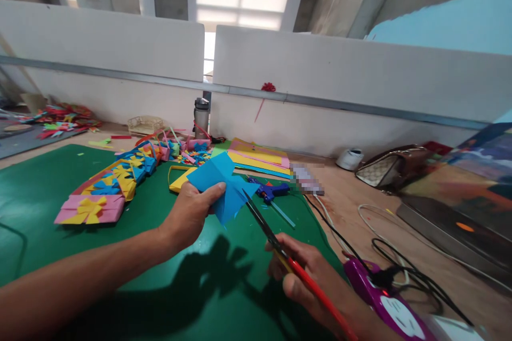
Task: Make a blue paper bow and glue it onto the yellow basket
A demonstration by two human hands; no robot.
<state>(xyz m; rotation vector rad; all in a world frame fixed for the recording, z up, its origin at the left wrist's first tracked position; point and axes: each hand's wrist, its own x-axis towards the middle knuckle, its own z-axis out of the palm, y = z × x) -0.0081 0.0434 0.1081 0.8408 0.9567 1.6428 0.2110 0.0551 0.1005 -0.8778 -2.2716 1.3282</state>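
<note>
My left hand (188, 218) pinches a piece of blue paper (222, 176) between thumb and fingers, held up over the green mat (152, 261). The paper has cuts in it and its right side spreads into pointed flaps. In my right hand (304, 272) is a pair of scissors (268, 232) with a red handle. The blade tips reach the right-hand flap of the paper; whether they are cutting into it I cannot tell. Just behind the paper lie a yellow paper piece (178, 177) and a blue glue gun (270, 190) with a clear glue stick.
A row of folded paper boxes with bows (94, 209) stands at left. Coloured paper sheets (256, 157), a bottle (201, 117) and a phone (307, 179) are farther back. At right are a purple power strip (380, 298), loose cables and a brown bag (390, 168).
</note>
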